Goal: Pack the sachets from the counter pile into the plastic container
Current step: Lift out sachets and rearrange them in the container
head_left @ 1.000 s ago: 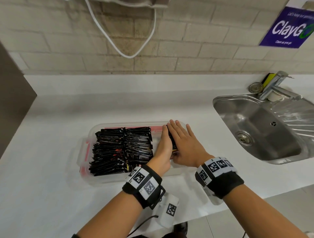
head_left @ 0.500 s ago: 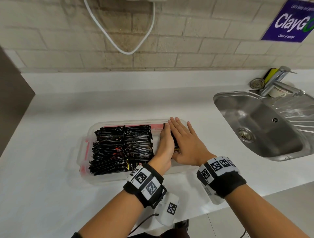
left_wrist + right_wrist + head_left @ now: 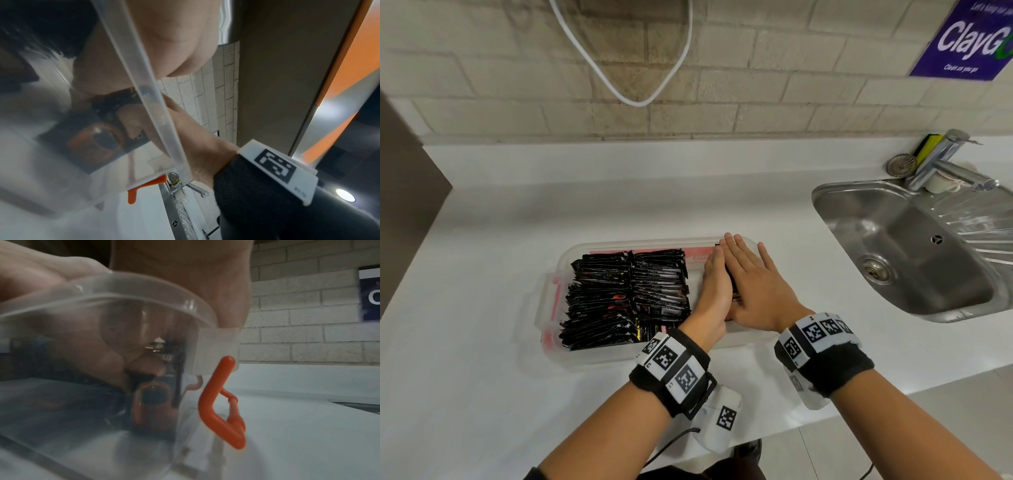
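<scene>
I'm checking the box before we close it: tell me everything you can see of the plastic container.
The plastic container is a clear, shallow, round-cornered rectangular tub with orange-red latches at its ends, lying flat and lidless on the white counter. Two rows of black sachets fill its left part. At its right end the left hand and right hand press more sachets between them.

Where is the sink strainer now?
In the head view, the sink strainer leans at the counter's far right, behind the sink, just left of the tap.
</scene>
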The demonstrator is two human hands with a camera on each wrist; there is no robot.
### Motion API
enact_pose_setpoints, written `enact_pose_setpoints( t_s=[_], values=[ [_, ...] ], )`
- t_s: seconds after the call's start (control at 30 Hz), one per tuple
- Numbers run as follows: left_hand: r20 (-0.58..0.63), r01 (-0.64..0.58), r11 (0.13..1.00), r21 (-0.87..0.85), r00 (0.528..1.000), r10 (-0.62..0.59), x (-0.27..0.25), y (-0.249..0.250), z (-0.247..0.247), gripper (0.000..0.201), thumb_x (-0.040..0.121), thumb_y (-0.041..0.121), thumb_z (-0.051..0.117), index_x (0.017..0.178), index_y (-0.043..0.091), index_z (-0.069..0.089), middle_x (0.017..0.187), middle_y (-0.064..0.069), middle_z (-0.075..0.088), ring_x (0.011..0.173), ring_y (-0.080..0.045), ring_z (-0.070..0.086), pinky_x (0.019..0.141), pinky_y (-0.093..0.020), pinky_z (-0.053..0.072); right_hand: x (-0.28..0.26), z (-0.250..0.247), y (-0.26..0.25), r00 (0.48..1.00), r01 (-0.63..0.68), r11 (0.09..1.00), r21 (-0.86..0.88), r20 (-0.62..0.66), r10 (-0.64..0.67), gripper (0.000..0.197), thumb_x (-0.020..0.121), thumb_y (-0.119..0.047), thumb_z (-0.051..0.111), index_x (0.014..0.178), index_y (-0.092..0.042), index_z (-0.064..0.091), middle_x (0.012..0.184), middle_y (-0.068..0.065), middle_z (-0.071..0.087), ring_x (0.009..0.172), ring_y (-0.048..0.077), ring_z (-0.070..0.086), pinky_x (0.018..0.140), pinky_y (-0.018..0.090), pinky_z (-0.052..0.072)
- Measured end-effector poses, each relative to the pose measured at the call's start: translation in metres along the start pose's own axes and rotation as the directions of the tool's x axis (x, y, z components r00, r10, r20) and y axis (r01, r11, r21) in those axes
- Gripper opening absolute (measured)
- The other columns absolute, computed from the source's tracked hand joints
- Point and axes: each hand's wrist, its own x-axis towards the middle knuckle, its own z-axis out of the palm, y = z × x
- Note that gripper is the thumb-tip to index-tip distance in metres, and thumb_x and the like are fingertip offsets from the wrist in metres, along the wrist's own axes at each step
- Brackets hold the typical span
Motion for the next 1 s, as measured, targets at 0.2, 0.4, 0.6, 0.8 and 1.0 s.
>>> enact_pose_setpoints(
  t_s=[0.2,0.4,0.6,0.8,1.0],
  values=[
    [0.01,0.022,0.999,-0.043,1.0,-0.021,0.002,-0.002,0.001,0.06,0.103,0.061,0.029,0.151,0.029,0.043,0.15,0.002,0.051,0.135,-0.015,0.05,0.115,-0.042,0.041,-0.002,-0.001,0.0,1.0,0.01,1.0,-0.005,0.009,-0.01,0.111,0.079,-0.044,0.062,0.159,-0.014,-0.009,0.167,0.002,-0.013,0.152,0.016,-0.019,0.124,0.048,-0.008],
    [-0.009,0.003,1.0,-0.03,1.0,-0.003,0.002,-0.002,0.0,0.06,0.103,0.062,0.028,0.149,0.028,0.046,0.148,0.001,0.053,0.134,-0.016,0.052,0.116,-0.041,0.039,-0.002,-0.005,0.0,1.0,0.022,0.997,0.068,0.003,-0.022,0.115,0.076,-0.042,0.067,0.159,-0.014,-0.008,0.167,0.001,-0.013,0.151,0.014,-0.021,0.124,0.048,-0.009],
    [-0.031,-0.003,1.0,-0.019,1.0,0.002,0.006,-0.004,-0.001,0.063,0.102,0.063,0.028,0.153,0.029,0.04,0.153,0.002,0.047,0.14,-0.016,0.045,0.119,-0.042,0.034,-0.005,-0.009,0.001,0.999,0.041,0.985,0.167,-0.026,-0.037,0.114,0.078,-0.041,0.071,0.16,-0.015,-0.004,0.167,0.0,-0.009,0.151,0.011,-0.02,0.124,0.046,-0.009],
    [-0.037,-0.004,1.0,-0.026,0.999,0.003,0.007,-0.003,-0.002,0.063,0.102,0.065,0.027,0.153,0.03,0.039,0.152,0.002,0.048,0.139,-0.017,0.046,0.117,-0.044,0.036,-0.007,-0.011,0.001,0.998,0.049,0.974,0.22,-0.055,-0.038,0.109,0.08,-0.038,0.071,0.16,-0.015,0.0,0.168,0.0,-0.004,0.152,0.012,-0.016,0.124,0.045,-0.008],
    [-0.054,-0.051,0.999,0.001,0.997,0.051,0.003,-0.003,-0.001,0.065,0.099,0.069,0.029,0.156,0.037,0.028,0.159,0.006,0.037,0.145,-0.016,0.037,0.118,-0.048,0.033,-0.007,-0.012,-0.001,0.999,0.026,0.975,0.222,-0.051,-0.015,0.104,0.084,-0.038,0.067,0.16,-0.014,0.001,0.168,0.0,-0.003,0.153,0.012,-0.014,0.125,0.044,-0.006]
  ],
)
